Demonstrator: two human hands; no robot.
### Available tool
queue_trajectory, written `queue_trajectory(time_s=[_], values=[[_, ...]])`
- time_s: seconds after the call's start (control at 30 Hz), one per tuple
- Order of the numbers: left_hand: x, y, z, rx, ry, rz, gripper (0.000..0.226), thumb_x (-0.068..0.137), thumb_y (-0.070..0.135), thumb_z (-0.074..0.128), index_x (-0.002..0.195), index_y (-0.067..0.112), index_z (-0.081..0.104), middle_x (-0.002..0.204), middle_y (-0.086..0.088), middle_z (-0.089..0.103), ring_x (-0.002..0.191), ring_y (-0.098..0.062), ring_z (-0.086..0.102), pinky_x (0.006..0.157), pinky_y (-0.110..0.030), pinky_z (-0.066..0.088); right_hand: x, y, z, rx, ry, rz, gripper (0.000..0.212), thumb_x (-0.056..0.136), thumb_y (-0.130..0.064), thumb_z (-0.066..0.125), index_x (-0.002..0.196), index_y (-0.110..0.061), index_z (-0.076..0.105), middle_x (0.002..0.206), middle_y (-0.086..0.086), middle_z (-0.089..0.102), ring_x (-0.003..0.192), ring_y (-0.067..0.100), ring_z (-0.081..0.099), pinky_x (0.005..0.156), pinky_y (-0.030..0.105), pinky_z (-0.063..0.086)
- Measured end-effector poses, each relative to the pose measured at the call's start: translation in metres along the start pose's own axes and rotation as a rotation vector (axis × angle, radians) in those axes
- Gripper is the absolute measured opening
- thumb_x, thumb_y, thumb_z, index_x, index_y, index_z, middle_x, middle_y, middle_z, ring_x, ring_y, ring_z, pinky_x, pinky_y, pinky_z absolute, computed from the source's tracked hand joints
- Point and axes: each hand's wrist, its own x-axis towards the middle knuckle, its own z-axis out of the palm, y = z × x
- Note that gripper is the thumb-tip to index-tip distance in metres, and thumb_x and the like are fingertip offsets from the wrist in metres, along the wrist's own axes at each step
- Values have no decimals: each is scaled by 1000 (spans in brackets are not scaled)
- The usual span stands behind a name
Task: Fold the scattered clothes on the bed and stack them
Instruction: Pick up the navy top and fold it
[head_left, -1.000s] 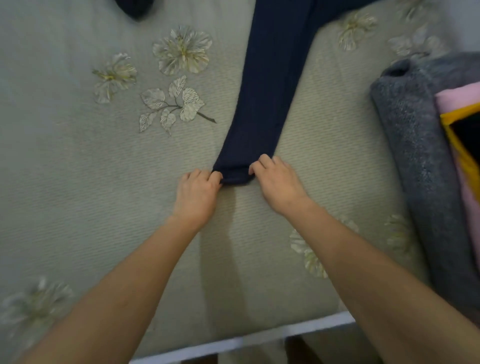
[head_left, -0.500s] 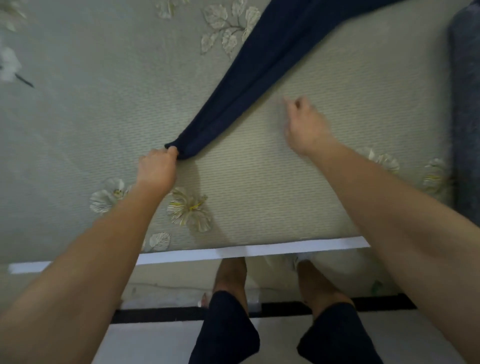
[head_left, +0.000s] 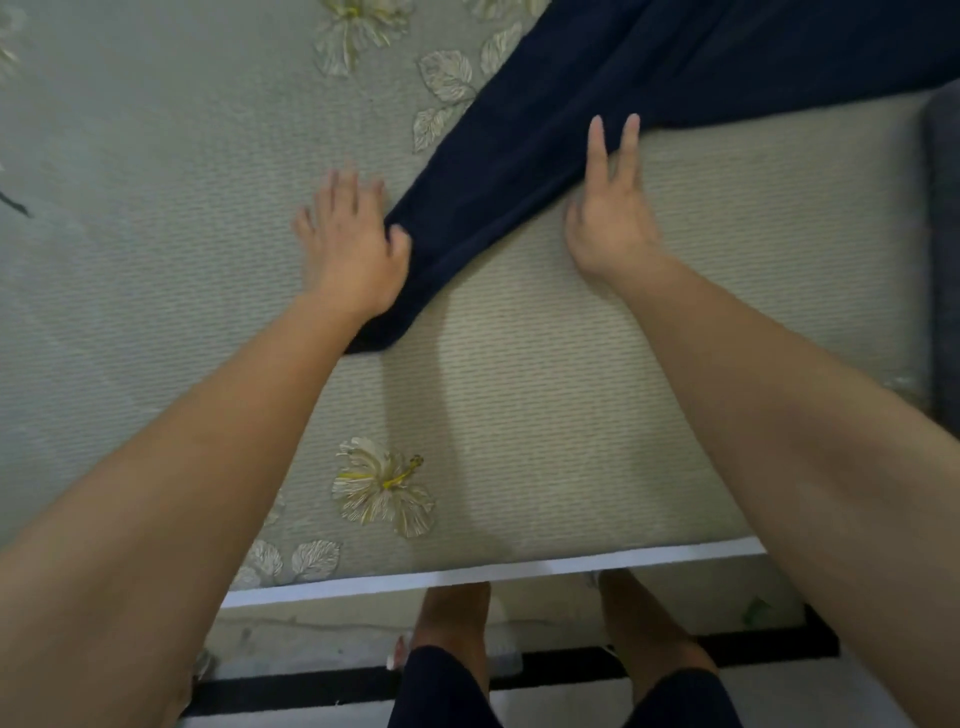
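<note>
A long dark navy garment (head_left: 545, 135) lies diagonally across the bed, its narrow end pointing toward me and its wider part running off the top right. My left hand (head_left: 350, 244) lies flat on the bed along the garment's left edge, fingers spread, thumb touching the cloth. My right hand (head_left: 610, 208) rests flat at the garment's right edge with straight fingers, two fingertips reaching onto the navy fabric. The garment's near tip disappears under my left wrist.
The bed has a pale green woven cover (head_left: 545, 415) with embroidered flowers (head_left: 382, 486). Its white front edge (head_left: 493, 574) runs below my arms, with my legs beyond it. A grey blanket (head_left: 943, 249) lies at the right border.
My left hand has let go of the garment's end and spread flat beside it. My right hand has moved up to the cloth's right edge with fingers straightened. The view shifted.
</note>
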Motion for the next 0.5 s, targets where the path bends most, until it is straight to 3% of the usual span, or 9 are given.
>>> queue_trajectory(time_s=[0.1, 0.17, 0.27, 0.33, 0.4, 0.5], values=[[32, 57, 18, 3, -121, 240, 79, 98, 42, 52, 158, 22, 5, 166, -4, -5, 152, -27, 1, 117, -59, 14, 16, 21, -9, -46, 16, 123, 85, 97, -4, 45, 159, -16, -13, 162, 20, -24, 117, 38, 55, 87, 43, 53], [37, 80, 36, 101, -200, 353, 78, 99, 25, 53, 158, 29, 3, 166, 0, -6, 151, -29, 9, 113, -61, 24, 27, 39, -15, -185, 31, 130, 90, 94, 0, 49, 159, -16, -12, 163, 18, -24, 108, 36, 60, 76, 43, 56], [27, 77, 59, 175, -136, 454, 59, 97, 3, 45, 152, 23, 36, 158, -12, 30, 127, -41, 40, 94, -56, 45, 42, 59, -26, -216, 22, 99, 74, 104, -16, 43, 160, -19, -6, 167, 9, -1, 106, 39, 60, 78, 41, 48], [13, 59, 67, 161, -20, 501, 39, 91, 4, 52, 126, 13, 65, 133, -16, 56, 101, -41, 54, 64, -44, 50, 48, 59, -33, -235, 37, 98, 54, 107, -24, 39, 157, -15, 21, 156, 14, 28, 113, 42, 56, 90, 48, 46], [1, 36, 65, 186, 72, 455, 19, 88, 11, 55, 95, 7, 73, 101, -14, 65, 80, -37, 59, 50, -35, 42, 41, 43, -32, -229, 2, 37, 34, 106, -25, 40, 136, -11, 46, 136, 19, 47, 112, 43, 57, 92, 50, 46], [-8, 14, 43, 144, 13, 86, 30, 96, 20, 46, 84, 2, 66, 88, -20, 65, 74, -38, 59, 60, -38, 36, 4, 7, -10, -129, -137, -114, 26, 105, -27, 41, 123, -11, 49, 124, 17, 57, 106, 41, 61, 85, 48, 47]])
